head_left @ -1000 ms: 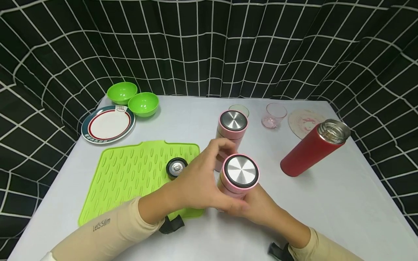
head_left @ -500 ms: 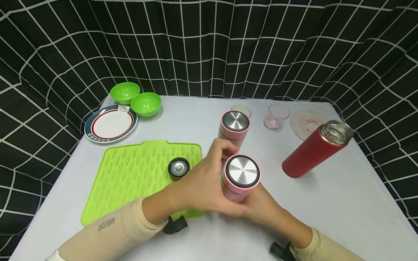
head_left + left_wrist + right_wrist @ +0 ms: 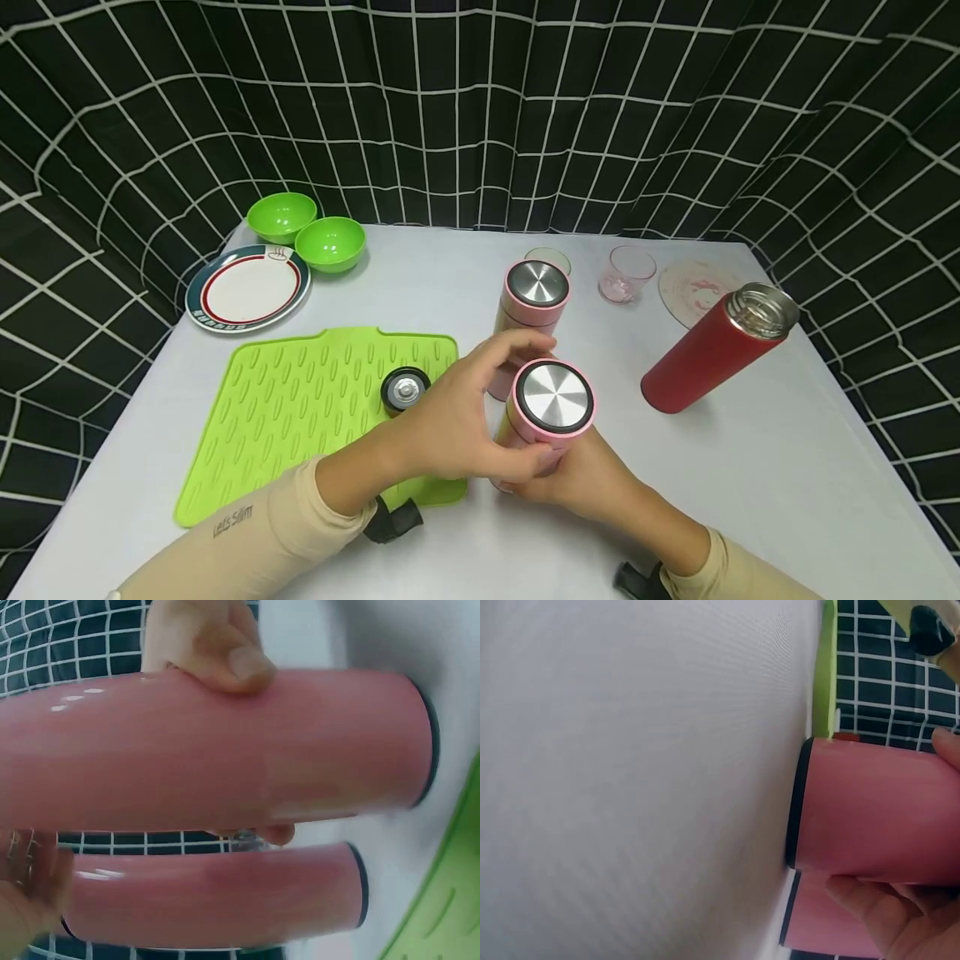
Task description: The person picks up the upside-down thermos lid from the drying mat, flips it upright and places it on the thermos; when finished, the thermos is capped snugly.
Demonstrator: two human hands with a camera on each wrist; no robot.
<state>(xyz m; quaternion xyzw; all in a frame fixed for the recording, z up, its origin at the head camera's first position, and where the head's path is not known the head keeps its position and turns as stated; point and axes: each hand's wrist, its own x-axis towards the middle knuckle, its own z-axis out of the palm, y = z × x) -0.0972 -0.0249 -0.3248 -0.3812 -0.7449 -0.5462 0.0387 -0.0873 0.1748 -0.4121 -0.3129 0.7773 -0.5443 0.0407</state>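
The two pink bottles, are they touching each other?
Apart. The left wrist view shows it: a strip of dark checked curtain shows between the front pink bottle and the back pink bottle.

"Let's Slim" in dark letters on left sleeve (image 3: 258, 533), pale lettering along rim of plate (image 3: 249, 289), too small to read, cup-like sign on same rim, pinkish print on round disc (image 3: 692, 292), unclear.
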